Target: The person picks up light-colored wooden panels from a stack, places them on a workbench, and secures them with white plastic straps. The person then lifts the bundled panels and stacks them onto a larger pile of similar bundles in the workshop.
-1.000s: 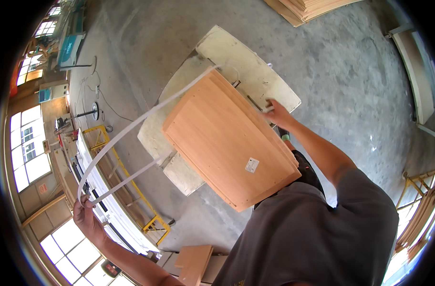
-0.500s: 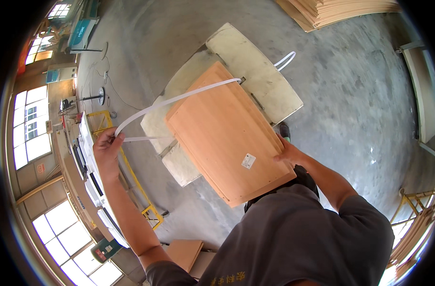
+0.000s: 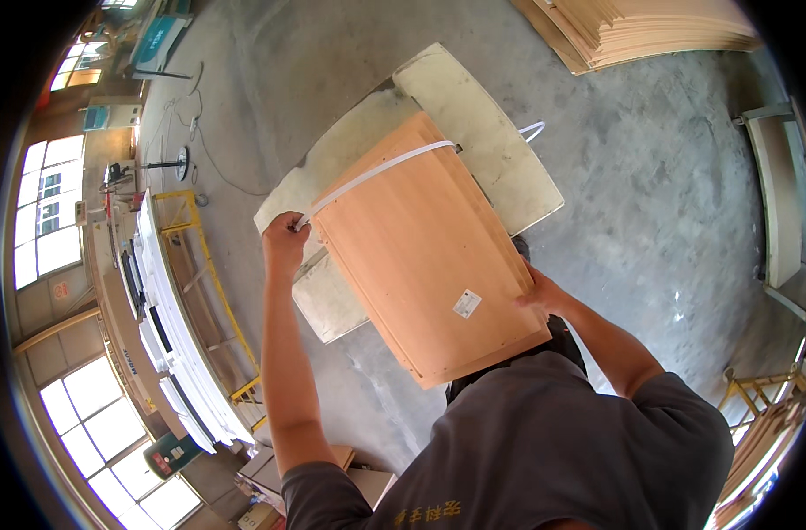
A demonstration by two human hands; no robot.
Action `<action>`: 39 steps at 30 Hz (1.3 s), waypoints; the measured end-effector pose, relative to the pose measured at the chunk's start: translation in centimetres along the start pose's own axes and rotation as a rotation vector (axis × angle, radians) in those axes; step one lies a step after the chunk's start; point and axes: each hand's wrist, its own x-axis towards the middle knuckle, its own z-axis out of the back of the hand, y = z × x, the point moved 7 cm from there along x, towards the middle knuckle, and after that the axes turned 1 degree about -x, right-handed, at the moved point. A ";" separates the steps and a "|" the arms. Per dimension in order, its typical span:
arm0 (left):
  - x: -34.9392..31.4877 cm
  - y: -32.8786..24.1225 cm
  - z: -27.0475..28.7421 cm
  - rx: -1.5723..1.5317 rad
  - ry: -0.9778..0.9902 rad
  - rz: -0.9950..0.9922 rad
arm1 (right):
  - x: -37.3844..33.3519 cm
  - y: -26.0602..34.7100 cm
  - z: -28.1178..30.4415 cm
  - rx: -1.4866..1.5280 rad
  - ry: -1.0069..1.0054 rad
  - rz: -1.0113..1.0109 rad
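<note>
Plainly held the white strap (image 3: 381, 168) in the left grip (image 3: 286, 237), with fingers curled closed over it, just beside the far left corner of the stack of wooden panels (image 3: 412, 256). Had the strap running flat from there across the far end of the stack to its right edge. Showed a white loop (image 3: 533, 131) too, sticking out past the right side of the pale table (image 3: 478, 119). Rested the right grip (image 3: 544, 291) on the stack's right edge, toward the body, with the thumb on the top face and the fingers at the side; could not tell how tightly closed. Lay the stack between both grips, on the table, with the near end close to the body and a white label (image 3: 467, 304) left of the right grip.
</note>
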 end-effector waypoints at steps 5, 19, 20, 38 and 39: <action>-7.3 6.6 -6.1 0.055 -0.096 0.145 | -1.0 0.8 -0.9 -0.067 -0.074 -0.025; -35.6 15.2 -24.5 -0.919 0.111 0.656 | -1.8 -2.2 -0.4 -0.719 -0.464 0.257; -35.4 14.9 -24.4 -0.940 0.092 0.628 | -1.5 -3.3 1.4 -0.710 -0.476 0.222; -35.9 16.4 -26.1 -1.271 0.112 0.484 | -2.5 -2.6 -1.0 -0.593 -0.410 -0.133; -35.9 16.2 -25.9 -1.275 0.125 0.484 | -2.4 -2.8 -0.8 -0.604 -0.379 -0.157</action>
